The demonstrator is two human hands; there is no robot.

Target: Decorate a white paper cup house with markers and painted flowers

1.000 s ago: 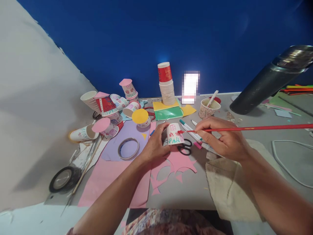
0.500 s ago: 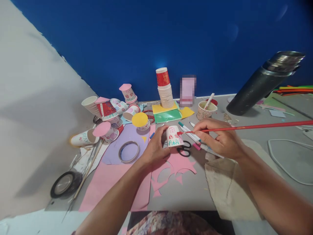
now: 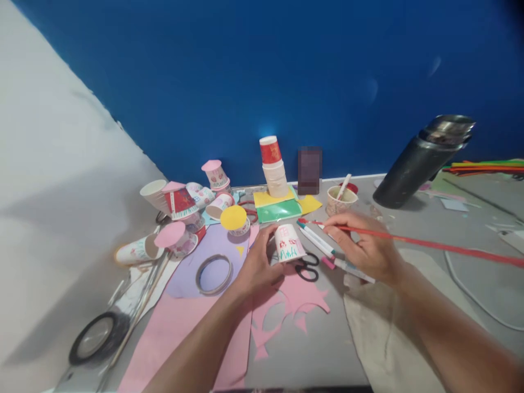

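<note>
Paper cup (image 3: 289,243) between hands.

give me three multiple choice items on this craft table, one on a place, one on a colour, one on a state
1. Where are the scissors?
A. just right of the cup held by the left hand
B. on top of the cup stack
C. inside the flask

2. What colour is the brush handle?
A. green
B. red
C. white

3. How is the cup in the left hand placed?
A. crushed flat
B. filled with water
C. upside down, wide rim on the table

Answers: 1 A, the black handles lie by the cup's lower right edge. 2 B, the long stick in the right hand is red along its whole length. 3 C, its narrow base faces up and the drawn side faces the camera.
</note>
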